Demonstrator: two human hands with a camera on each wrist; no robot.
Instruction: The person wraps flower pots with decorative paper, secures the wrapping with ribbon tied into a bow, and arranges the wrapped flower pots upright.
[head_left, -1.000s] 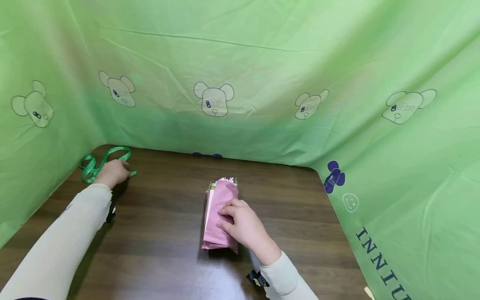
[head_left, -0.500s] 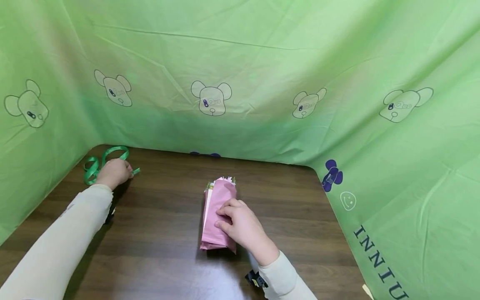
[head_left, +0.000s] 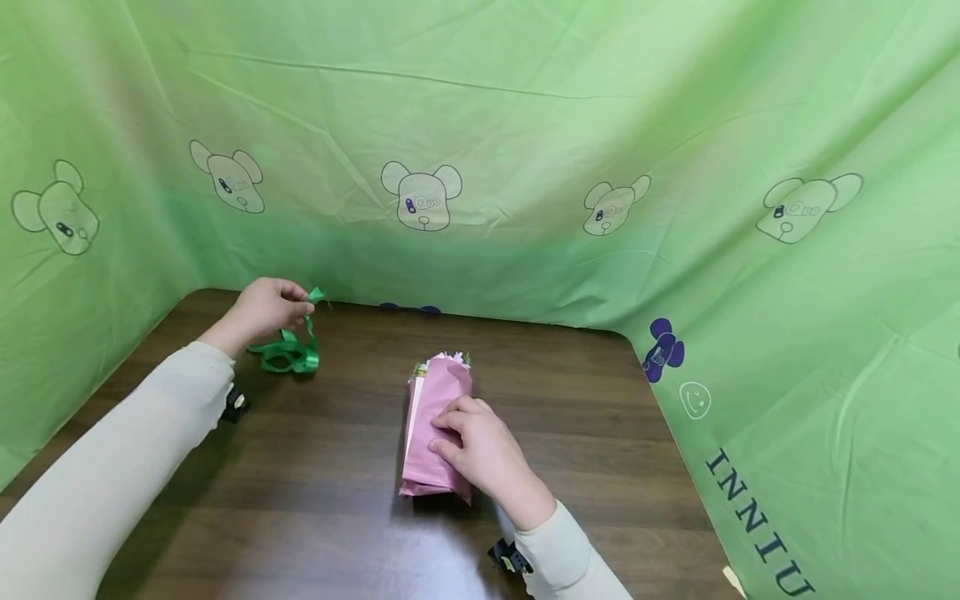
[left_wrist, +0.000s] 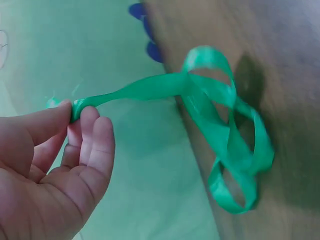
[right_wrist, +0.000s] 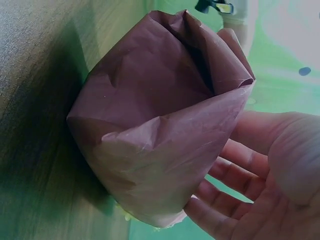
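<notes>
My left hand (head_left: pixel 264 310) pinches one end of a green ribbon (left_wrist: pixel 150 87) between thumb and fingertips. The rest of the ribbon hangs below in several loose loops, close over the far left of the table in the head view. A bouquet wrapped in pink paper (head_left: pixel 444 387) lies on the table, with small pale flowers (head_left: pixel 452 358) peeking out at its far end. Across its right side rests my right hand (head_left: pixel 487 450), thumb and relaxed fingers touching the paper. In the right wrist view the folded near end of the wrapping (right_wrist: pixel 145 85) gapes a little.
The brown wooden table (head_left: pixel 322 467) is enclosed at the back and sides by a green curtain (head_left: pixel 517 275) printed with bear heads. Dark wrist cameras (head_left: pixel 236 405) sit under both sleeves. A small pale object (head_left: pixel 734 581) lies at the right table edge.
The left hand has lifted from the table and moved away and right, raising the ribbon's end; the loops have come off their back-left spot. The right hand and bouquet stay as they were.
</notes>
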